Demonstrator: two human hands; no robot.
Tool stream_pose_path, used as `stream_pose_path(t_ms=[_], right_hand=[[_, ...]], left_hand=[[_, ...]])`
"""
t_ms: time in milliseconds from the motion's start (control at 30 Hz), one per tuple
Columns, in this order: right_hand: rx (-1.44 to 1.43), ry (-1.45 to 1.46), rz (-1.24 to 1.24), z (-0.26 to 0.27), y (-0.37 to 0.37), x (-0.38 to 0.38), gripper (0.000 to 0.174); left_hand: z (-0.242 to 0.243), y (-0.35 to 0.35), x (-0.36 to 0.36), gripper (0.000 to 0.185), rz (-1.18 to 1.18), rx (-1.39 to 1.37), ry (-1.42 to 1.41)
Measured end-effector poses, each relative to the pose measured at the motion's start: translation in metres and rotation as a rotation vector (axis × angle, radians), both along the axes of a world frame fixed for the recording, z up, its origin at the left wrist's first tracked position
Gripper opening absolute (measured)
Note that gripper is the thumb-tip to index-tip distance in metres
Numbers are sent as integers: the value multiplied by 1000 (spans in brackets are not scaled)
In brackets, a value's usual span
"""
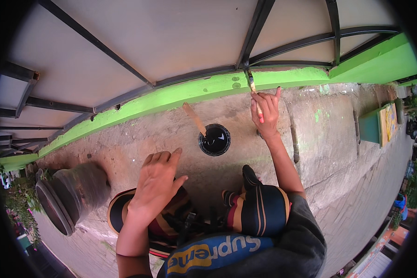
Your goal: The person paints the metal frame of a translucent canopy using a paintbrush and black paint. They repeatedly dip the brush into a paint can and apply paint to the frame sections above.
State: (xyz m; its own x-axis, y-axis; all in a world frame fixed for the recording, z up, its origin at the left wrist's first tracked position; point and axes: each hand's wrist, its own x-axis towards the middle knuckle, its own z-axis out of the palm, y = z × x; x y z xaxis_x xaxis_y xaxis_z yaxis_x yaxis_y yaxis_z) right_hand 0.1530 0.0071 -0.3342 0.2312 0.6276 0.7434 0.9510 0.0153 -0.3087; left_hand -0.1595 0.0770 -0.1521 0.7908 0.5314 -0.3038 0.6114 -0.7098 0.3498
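My right hand (267, 113) grips a paintbrush (252, 84) by its handle. The bristles, dark with paint, touch or nearly touch the black metal frame (243, 59) at the foot of an upright bar. Over my knee, my left hand (156, 180) hangs with fingers apart and nothing in it. An open can of glossy black paint (215, 139) stands on the concrete between my hands. A flat wooden stick (194, 119) leans out of the can, its lower end in the paint.
A bright green painted ledge (180, 94) runs beneath the frame and its pale panels (166, 31). To the left is a large dark pot (74, 194) beside flowering plants (22, 205). A green box-like object (370, 125) stands at the right, on the concrete slab (326, 139).
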Motion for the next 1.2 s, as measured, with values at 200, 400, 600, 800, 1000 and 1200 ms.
stream_pose_path(t_ms=[200, 400, 600, 800, 1000, 1200], right_hand=[[-53, 108, 20, 3, -10, -3, 21], [-82, 115, 64, 31, -3, 1, 19], [95, 70, 46, 53, 10, 16, 18], [113, 91, 26, 33, -11, 2, 22], [-1, 106, 76, 11, 8, 9, 12], [138, 106, 35, 25, 6, 7, 14]], left_hand=[[0, 1, 5, 60, -11, -17, 34], [-1, -1, 6, 62, 8, 5, 52], [-1, -1, 10, 61, -17, 21, 87], [-1, -2, 10, 59, -33, 50, 81], [-2, -2, 16, 58, -36, 25, 119], [3, -3, 16, 61, 16, 12, 158]])
